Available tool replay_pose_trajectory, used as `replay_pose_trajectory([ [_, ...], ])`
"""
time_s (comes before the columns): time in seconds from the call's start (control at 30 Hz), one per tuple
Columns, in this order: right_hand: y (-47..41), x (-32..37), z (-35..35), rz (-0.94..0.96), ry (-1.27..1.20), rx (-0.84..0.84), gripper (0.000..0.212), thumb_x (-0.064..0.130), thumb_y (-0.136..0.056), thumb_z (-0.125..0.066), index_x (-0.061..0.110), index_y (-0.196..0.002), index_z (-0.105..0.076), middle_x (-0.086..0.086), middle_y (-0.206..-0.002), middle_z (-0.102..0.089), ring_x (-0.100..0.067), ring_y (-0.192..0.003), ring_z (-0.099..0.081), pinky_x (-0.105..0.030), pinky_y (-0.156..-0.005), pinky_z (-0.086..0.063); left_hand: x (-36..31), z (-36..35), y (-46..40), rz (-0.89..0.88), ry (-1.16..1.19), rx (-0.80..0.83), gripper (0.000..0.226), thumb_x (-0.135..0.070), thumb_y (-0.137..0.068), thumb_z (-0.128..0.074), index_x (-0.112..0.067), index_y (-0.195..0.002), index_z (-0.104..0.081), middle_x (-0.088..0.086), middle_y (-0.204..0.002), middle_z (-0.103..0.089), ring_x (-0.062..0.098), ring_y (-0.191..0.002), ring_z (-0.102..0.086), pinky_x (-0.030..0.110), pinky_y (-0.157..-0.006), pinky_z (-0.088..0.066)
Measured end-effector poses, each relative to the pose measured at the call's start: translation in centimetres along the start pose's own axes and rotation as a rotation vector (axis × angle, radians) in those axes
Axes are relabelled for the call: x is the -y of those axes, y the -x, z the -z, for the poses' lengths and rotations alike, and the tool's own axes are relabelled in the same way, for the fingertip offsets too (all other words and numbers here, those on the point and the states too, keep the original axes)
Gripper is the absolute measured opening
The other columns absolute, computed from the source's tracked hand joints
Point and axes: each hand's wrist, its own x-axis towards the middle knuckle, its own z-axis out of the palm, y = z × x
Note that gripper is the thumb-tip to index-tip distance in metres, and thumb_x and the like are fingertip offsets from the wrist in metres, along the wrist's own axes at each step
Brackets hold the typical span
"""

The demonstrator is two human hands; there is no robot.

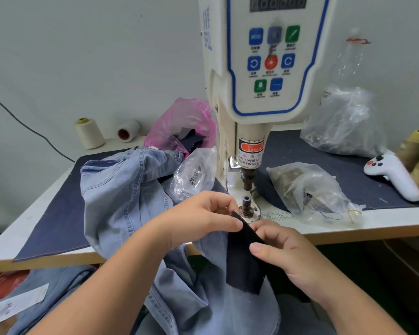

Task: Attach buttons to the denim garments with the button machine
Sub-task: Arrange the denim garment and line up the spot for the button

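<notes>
Both hands are working at the front edge of the worktop, just in front of the button machine. The left hand is pinching the top corner of a dark fabric piece between thumb and curled fingers, while the right hand is gripping the same piece lower down, its thumb pressing on the cloth and its fingers curling behind it. The dark fabric piece is hanging down in front of the worktop edge, with its upper end lying just beside the machine's lower die, which is standing under the press head. A light blue denim garment is lying heaped on the worktop to the left of the machine and is spilling over the edge beneath the person's forearms. A dark blue cloth mat is covering much of the worktop. A clear bag of small metal parts is resting against the denim beside the machine column, and another clear bag is lying to the right of the die. A pink plastic bag is sitting behind the denim. A white handheld controller is lying at the right, near a large clear bag and thread cones; two more thread spools are standing at the back left.
</notes>
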Motion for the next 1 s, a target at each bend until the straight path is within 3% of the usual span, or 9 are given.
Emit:
replay_pose_trajectory([
  [0.03,-0.1,0.2,0.0,0.006,0.002,0.001,0.021,0.019,-0.076,-0.068,-0.001,-0.075,-0.062,-0.008,-0.115,-0.066,-0.028,-0.105,-0.064,-0.038,-0.097,-0.048,-0.1,-0.1,0.0,0.000,-0.008,0.004,0.013,-0.016,-0.080,-0.068,-0.004,-0.082,-0.062,-0.001,-0.074,-0.061,0.012,-0.072,-0.054,0.022,-0.075,-0.043],
  [0.1,-0.2,0.4,-0.1,0.018,-0.003,0.034,0.011,0.017,-0.077,-0.067,0.010,-0.069,-0.063,-0.007,-0.117,-0.067,-0.025,-0.104,-0.065,-0.036,-0.096,-0.048,-0.2,-0.2,0.0,0.001,-0.050,-0.004,0.007,-0.017,-0.080,-0.067,-0.018,-0.074,-0.063,-0.006,-0.069,-0.059,0.009,-0.065,-0.052,0.020,-0.069,-0.042],
  [0.23,-0.2,0.1,0.3,0.027,0.001,0.079,0.011,0.019,-0.078,-0.068,0.022,-0.068,-0.068,-0.001,-0.079,-0.066,-0.015,-0.076,-0.060,-0.026,-0.075,-0.047,-0.8,-0.2,0.3,0.018,-0.278,-0.047,0.016,-0.020,-0.081,-0.068,-0.021,-0.069,-0.057,-0.006,-0.062,-0.043,0.013,-0.057,-0.035,0.026,-0.060,-0.032],
  [0.33,-0.2,-0.1,0.4,0.017,-0.052,0.115,0.010,0.026,-0.074,-0.074,0.021,-0.069,-0.067,0.002,-0.072,-0.064,-0.011,-0.071,-0.059,-0.021,-0.070,-0.047,-1.4,-0.3,0.7,-0.011,-0.404,-0.038,0.024,-0.014,-0.085,-0.065,-0.027,-0.067,-0.055,-0.010,-0.059,-0.041,0.011,-0.054,-0.035,0.023,-0.056,-0.033],
  [0.43,-0.1,-0.7,0.3,-0.028,-0.098,0.171,0.014,0.032,-0.070,-0.076,0.023,-0.070,-0.065,0.001,-0.073,-0.062,-0.012,-0.073,-0.058,-0.024,-0.072,-0.047,-2.0,-0.3,1.1,-0.042,-0.493,-0.028,0.014,-0.020,-0.086,-0.066,-0.025,-0.075,-0.059,-0.010,-0.063,-0.049,0.009,-0.057,-0.042,0.025,-0.058,-0.039],
  [0.57,0.1,-1.2,0.3,-0.037,-0.044,0.058,0.028,0.034,-0.063,-0.081,0.020,-0.063,-0.056,-0.009,-0.067,-0.050,-0.022,-0.069,-0.045,-0.035,-0.067,-0.035,-2.7,0.1,1.3,-0.065,-0.601,-0.044,0.022,-0.021,-0.086,-0.068,-0.030,-0.070,-0.057,-0.014,-0.059,-0.048,0.005,-0.054,-0.042,0.018,-0.055,-0.037],
  [0.7,0.2,0.0,1.4,0.032,-0.029,-0.066,0.023,0.013,-0.066,-0.083,0.020,-0.063,-0.061,-0.005,-0.057,-0.058,-0.016,-0.055,-0.054,-0.023,-0.054,-0.044,-2.4,0.6,1.1,0.021,-0.612,-0.077,0.019,-0.021,-0.084,-0.069,-0.027,-0.070,-0.057,-0.014,-0.056,-0.046,0.006,-0.052,-0.039,0.014,-0.050,-0.033],
  [0.83,0.1,1.3,2.5,0.082,0.060,-0.148,0.037,-0.009,-0.076,-0.075,0.026,-0.073,-0.067,-0.001,-0.067,-0.068,-0.009,-0.059,-0.061,-0.017,-0.057,-0.049,-1.5,-0.2,0.4,0.095,-0.574,-0.157,0.026,-0.021,-0.083,-0.068,-0.023,-0.065,-0.049,-0.013,-0.053,-0.042,0.008,-0.050,-0.036,0.017,-0.047,-0.031],
  [1.0,0.0,2.3,3.1,0.065,0.119,-0.133,0.032,-0.008,-0.082,-0.071,0.022,-0.092,-0.071,-0.006,-0.085,-0.076,-0.015,-0.075,-0.072,-0.018,-0.063,-0.053,-1.2,-1.2,-0.2,0.063,-0.538,-0.190,0.030,-0.019,-0.083,-0.063,-0.021,-0.064,-0.040,-0.010,-0.055,-0.037,0.010,-0.052,-0.031,0.024,-0.051,-0.031],
])
